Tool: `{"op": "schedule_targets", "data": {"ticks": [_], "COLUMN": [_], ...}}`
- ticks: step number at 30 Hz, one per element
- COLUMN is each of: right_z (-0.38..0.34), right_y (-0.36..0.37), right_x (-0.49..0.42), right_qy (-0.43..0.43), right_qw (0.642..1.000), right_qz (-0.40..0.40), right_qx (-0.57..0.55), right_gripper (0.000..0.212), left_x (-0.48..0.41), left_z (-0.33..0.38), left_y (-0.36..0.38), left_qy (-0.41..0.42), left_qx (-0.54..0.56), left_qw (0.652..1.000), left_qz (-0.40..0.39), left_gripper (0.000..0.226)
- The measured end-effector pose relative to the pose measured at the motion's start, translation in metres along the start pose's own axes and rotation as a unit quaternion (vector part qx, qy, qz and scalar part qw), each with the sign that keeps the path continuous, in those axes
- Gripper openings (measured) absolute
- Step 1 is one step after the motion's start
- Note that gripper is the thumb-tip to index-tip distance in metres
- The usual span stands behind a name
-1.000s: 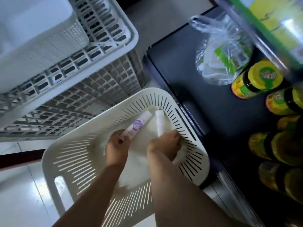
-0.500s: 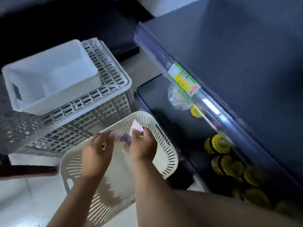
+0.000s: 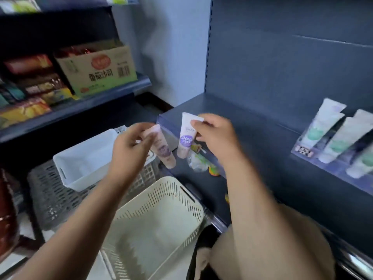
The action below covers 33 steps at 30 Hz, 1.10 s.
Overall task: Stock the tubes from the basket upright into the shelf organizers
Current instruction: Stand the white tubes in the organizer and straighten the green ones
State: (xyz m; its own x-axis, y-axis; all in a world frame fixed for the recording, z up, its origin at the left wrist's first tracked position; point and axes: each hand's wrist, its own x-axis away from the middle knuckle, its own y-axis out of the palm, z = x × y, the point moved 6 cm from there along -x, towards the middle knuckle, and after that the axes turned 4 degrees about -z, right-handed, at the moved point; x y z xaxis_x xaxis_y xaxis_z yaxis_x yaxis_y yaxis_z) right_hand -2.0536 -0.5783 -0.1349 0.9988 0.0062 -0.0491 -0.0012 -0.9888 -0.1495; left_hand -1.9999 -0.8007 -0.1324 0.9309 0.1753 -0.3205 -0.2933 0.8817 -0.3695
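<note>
Cream basket (image 3: 159, 201) lies below us now; our left hand (image 3: 129, 150) pinches the pinkish tube (image 3: 164, 153), right hand (image 3: 216, 134) the white tube (image 3: 186, 136), both lifted shelf-high.

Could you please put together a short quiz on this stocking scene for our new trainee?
1. True or false: the left hand holds a pink tube and the right hand holds a white tube.
2. The green-labelled tubes are: A in the left hand; B in the shelf organizer; C in the right hand.
3. Which end of the white tube does the right hand pinch?

Key: 1 true. 2 B. 3 the flat crimped end, with the cap pointing down.
</note>
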Motion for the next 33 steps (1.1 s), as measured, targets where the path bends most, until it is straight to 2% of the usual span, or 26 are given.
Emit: {"op": "schedule_targets", "data": {"ticks": [3,6,9,14,17,22,33], "right_z": [-0.056,-0.101,-0.138,-0.177,-0.184,-0.177,-0.148], "right_y": [-0.053,-0.121,-0.192,-0.289,-0.333,-0.392,-0.498], "right_x": [0.022,0.048,0.074,0.117,0.141,0.163,0.175], "right_qy": [-0.055,-0.078,-0.094,-0.111,-0.11,-0.057,-0.006], "right_qw": [0.997,0.991,0.984,0.961,0.946,0.935,0.89], "right_qz": [0.029,0.08,0.137,0.228,0.26,0.278,0.363], "right_qx": [0.038,0.067,0.061,0.114,0.158,0.213,0.274], "right_gripper": [0.008,0.015,0.007,0.007,0.009,0.014,0.017], "left_x": [-0.024,-0.039,-0.04,-0.033,-0.031,-0.025,-0.009], "left_z": [0.071,0.138,0.201,0.282,0.322,0.363,0.403], "left_y": [0.022,0.056,0.098,0.169,0.21,0.279,0.413], "left_qy": [0.064,0.127,0.188,0.238,0.255,0.238,0.24], "left_qx": [0.022,0.042,0.043,0.089,0.125,0.148,0.119], "left_qw": [0.995,0.979,0.96,0.926,0.907,0.889,0.873], "left_qz": [-0.077,-0.152,-0.201,-0.279,-0.311,-0.362,-0.407], "left_gripper": [0.013,0.009,0.009,0.007,0.006,0.007,0.009]}}
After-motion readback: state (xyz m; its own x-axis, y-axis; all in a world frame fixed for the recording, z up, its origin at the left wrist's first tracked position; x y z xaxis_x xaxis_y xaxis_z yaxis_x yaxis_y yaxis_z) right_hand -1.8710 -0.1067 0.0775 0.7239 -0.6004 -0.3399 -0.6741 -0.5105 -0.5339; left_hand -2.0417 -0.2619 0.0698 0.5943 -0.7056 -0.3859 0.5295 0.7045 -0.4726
